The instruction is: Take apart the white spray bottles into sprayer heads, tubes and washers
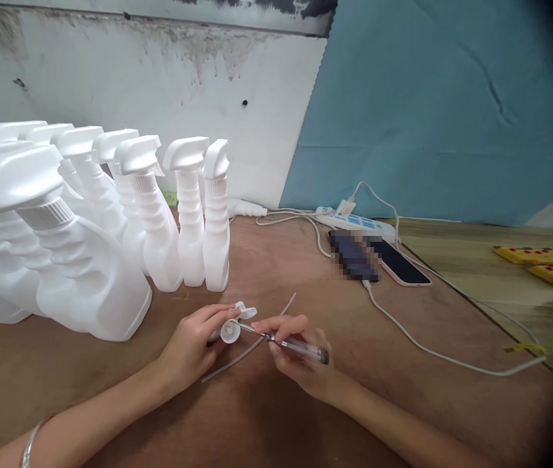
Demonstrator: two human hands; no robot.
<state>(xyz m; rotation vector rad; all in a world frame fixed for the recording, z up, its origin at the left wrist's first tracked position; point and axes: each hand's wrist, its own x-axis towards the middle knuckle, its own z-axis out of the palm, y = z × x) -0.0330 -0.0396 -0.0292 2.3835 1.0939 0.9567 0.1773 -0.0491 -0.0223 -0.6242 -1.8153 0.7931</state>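
The loose white spray head (230, 333) sits low over the middle of the table (276, 260), its round collar turned toward my camera. I have the left hand (194, 344) grasping it, and the right hand (302, 375) grips a clear-handled screwdriver (308, 350) pen-fashion, its shaft reaching to the collar; I can't tell whether the tip touches the rim or goes inside. To work the tip well, I'd brace the spray head firmly, keep my left fingers out of the shaft's line, and press lightly so a slip doesn't scratch the plastic or jab the skin.

Counting outward, I see one spray head in hand, one screwdriver and one thin tube (237, 360) lying slantwise on the table by the hands. To the left stand white spray bottles (105, 279), upright with heads on; I make out at least nine, but they overlap too much for an exact count. On the right are two phones (405, 263), one power strip (378, 227) behind them and, farther off, two yellow pieces (524, 255)
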